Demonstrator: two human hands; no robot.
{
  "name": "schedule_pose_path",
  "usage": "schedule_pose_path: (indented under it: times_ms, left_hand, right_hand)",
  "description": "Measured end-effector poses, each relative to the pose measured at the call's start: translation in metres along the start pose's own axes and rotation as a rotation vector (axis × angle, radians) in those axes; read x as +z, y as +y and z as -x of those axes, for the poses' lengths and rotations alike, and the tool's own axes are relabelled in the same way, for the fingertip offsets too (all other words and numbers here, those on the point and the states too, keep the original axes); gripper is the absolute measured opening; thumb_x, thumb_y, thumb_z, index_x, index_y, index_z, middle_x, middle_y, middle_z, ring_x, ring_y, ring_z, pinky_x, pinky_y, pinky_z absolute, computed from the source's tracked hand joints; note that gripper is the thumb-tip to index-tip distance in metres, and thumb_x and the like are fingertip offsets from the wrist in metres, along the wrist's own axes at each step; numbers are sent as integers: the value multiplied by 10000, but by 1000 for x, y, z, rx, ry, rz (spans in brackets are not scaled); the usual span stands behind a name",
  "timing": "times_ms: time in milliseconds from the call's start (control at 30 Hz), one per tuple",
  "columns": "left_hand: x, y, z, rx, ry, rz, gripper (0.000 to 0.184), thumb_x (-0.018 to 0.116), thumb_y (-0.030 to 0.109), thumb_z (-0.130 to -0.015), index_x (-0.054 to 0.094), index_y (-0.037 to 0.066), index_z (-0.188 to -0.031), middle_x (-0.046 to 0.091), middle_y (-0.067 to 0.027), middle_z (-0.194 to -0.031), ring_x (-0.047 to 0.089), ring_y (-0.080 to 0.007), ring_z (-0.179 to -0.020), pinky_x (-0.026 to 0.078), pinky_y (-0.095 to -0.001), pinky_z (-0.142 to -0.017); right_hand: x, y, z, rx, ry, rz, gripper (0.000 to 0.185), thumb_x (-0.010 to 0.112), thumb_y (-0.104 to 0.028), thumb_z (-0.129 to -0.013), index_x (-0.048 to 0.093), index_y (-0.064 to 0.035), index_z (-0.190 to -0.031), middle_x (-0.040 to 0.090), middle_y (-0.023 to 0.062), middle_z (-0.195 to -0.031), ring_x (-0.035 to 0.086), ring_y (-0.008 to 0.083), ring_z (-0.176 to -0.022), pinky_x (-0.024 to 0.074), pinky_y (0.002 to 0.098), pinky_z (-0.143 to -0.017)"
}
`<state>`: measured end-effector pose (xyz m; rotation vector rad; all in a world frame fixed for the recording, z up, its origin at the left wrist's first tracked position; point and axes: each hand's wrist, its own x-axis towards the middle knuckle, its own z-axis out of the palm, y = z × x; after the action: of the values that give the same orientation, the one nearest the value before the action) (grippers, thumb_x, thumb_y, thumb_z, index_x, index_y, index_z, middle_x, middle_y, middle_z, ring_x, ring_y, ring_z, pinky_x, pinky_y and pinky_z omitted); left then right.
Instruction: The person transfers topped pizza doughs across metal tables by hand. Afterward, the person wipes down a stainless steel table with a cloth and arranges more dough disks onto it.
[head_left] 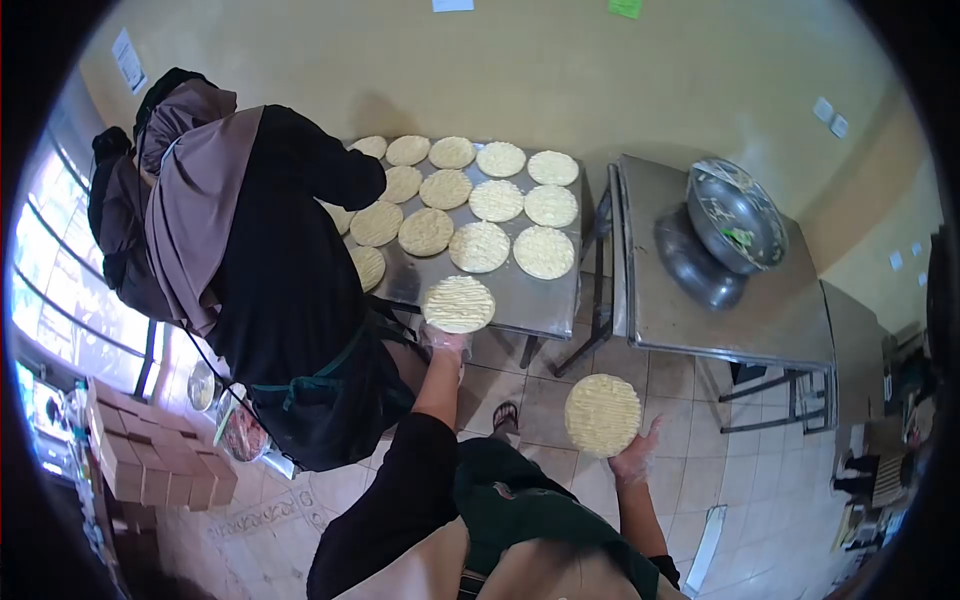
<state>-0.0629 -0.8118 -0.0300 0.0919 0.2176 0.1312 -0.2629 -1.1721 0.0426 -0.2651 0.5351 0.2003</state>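
Observation:
My left hand (pixel 447 342), in a clear plastic glove, supports a pizza base (pixel 459 304) with a ridged, pale spread at the front edge of the metal table (pixel 400 283). Out to the right, over the floor, my gloved right hand (pixel 636 458) grips a second pizza base (pixel 603 415) by its lower right rim. Its top is ridged and pale yellow. Several similar round bases lie in rows on the table; those on the right, such as one pale base (pixel 544 252), look whiter than the browner base (pixel 426 232) beside them.
A co-worker in dark clothes (pixel 290 240) leans over the table's left side, hands hidden. Another metal table (pixel 720 325) on the right bears a large steel bowl (pixel 735 215) tilted on its side. Stacked cardboard boxes (pixel 150 455) and bowls stand at lower left.

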Motion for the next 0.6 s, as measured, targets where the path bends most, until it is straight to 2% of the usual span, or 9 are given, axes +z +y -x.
schedule_pose_path:
  times_ms: [33, 100, 200, 233, 300, 433, 500, 600]
  left_hand:
    - [-6, 4, -11, 59, 100, -23, 496, 247, 361, -926, 439, 57, -1268, 416, -130, -1344, 379, -321, -1236, 276, -487, -1044]
    - [-36, 19, -45, 123, 120, -13, 509, 257, 394, -925, 439, 64, -1268, 411, -111, -1353, 372, -310, -1242, 269, -488, -1046]
    - [-48, 35, -73, 167, -385, 291, 549, 260, 458, -915, 437, 83, -1275, 412, -81, -1357, 375, -292, -1245, 257, -517, -1044]
    - [-47, 36, -75, 193, -376, 305, 549, 260, 458, -915, 437, 83, -1275, 412, -81, -1357, 375, -292, -1245, 257, -517, -1044]
    - [-48, 45, -77, 391, 135, 145, 544, 256, 465, -913, 430, 103, -1280, 422, -76, -1347, 379, -285, -1246, 256, -522, -1043]
    - [-48, 57, -84, 441, 181, 144, 518, 264, 453, -918, 428, 124, -1283, 436, -73, -1332, 378, -285, -1248, 254, -520, -1045]
    - [-46, 62, -84, 456, 40, 203, 495, 264, 420, -927, 400, 127, -1303, 409, -69, -1355, 372, -287, -1252, 262, -518, -1043]
    - [-42, 67, -78, 494, 17, 68, 474, 250, 386, -935, 377, 133, -1315, 373, -69, -1379, 365, -282, -1257, 277, -505, -1042]
  right_hand:
    - [5, 1, -10, 23, 3, -13, 905, 348, -717, -792, 307, -9, -1355, 322, 163, -1400, 306, 329, -1286, 221, 468, -1066]
    - [18, 1, -29, 44, -8, -5, 910, 347, -721, -790, 308, -8, -1354, 324, 164, -1400, 306, 329, -1286, 220, 473, -1065]
    - [35, -2, -65, 70, -51, 41, 913, 341, -728, -785, 313, -14, -1354, 324, 162, -1401, 306, 330, -1287, 218, 485, -1063]
    - [38, -3, -78, 90, -75, 53, 910, 335, -732, -784, 318, -22, -1354, 323, 160, -1403, 305, 331, -1287, 217, 493, -1061]
    - [46, -5, -103, 152, -82, 68, 906, 332, -734, -783, 320, -31, -1355, 320, 155, -1406, 304, 330, -1288, 214, 499, -1061]
    - [70, 6, -146, 242, -67, 49, 894, 324, -736, -783, 321, -52, -1359, 315, 146, -1412, 301, 331, -1290, 202, 504, -1064]
    - [82, 14, -160, 285, -57, 88, 896, 324, -736, -783, 321, -50, -1359, 317, 150, -1410, 303, 330, -1289, 199, 501, -1065]
    - [102, 30, -180, 385, -85, 125, 901, 330, -737, -780, 317, -46, -1359, 318, 159, -1407, 307, 329, -1286, 195, 496, -1069]
